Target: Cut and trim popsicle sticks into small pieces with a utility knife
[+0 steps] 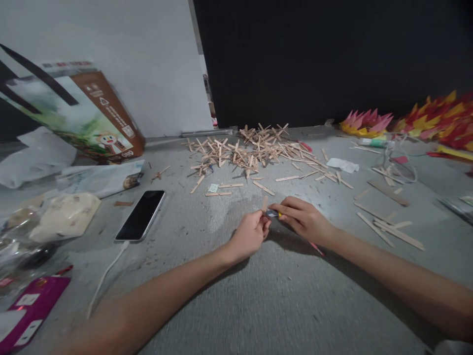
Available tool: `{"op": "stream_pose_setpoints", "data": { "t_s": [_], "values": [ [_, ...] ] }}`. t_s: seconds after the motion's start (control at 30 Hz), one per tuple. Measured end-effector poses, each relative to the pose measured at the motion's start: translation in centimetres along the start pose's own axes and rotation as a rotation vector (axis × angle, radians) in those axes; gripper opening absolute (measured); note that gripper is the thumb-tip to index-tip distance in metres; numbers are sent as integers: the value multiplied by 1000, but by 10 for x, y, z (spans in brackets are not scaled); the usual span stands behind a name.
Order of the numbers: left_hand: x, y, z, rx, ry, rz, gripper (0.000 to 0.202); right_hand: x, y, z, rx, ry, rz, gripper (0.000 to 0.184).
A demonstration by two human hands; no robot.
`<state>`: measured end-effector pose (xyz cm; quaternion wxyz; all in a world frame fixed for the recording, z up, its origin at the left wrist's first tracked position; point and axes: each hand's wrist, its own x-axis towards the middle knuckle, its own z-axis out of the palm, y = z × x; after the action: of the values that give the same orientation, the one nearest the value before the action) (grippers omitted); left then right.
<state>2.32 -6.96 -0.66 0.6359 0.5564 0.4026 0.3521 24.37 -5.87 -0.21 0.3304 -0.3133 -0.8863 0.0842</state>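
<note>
Grey floor (258,305); stick (264,202) between left hand (248,235) and right hand (303,220).

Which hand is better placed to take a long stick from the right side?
Right, probably: the right hand lies nearer the long sticks, though it holds a small tool. The left hand pinches a short stick and must cross over.

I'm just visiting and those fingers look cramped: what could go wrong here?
The left hand and right hand pinch a thin stick and a small tool close together; a slip could catch a fingertip or snap the stick. The right forearm lies near loose sticks and might sweep them aside.
</note>
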Motion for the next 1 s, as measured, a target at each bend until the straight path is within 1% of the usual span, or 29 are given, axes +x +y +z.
{"op": "stream_pose_setpoints", "data": {
  "t_s": [0.13,0.33,0.4,0.67,0.73,0.87,1.0],
  "values": [
    [0,1,1,-9,2,-2,21,1,-1,-1,2,5,-6,37],
    [-6,6,-2,-184,-63,4,22,1,-1,-2,26,9,26,35],
    [-6,5,-2,-174,-68,1,22,1,-1,-2,23,12,24,33],
    [1,2,0,8,3,4,22,3,0,0,43,-3,15,35],
    [1,2,0,-5,0,0,21,3,0,0,47,-2,17,35],
    [-1,5,-1,-126,-31,-29,18,3,-1,-1,57,18,38,35],
    [-5,8,-2,-140,-2,-58,17,1,-1,-1,69,14,43,34]
  ]
}}
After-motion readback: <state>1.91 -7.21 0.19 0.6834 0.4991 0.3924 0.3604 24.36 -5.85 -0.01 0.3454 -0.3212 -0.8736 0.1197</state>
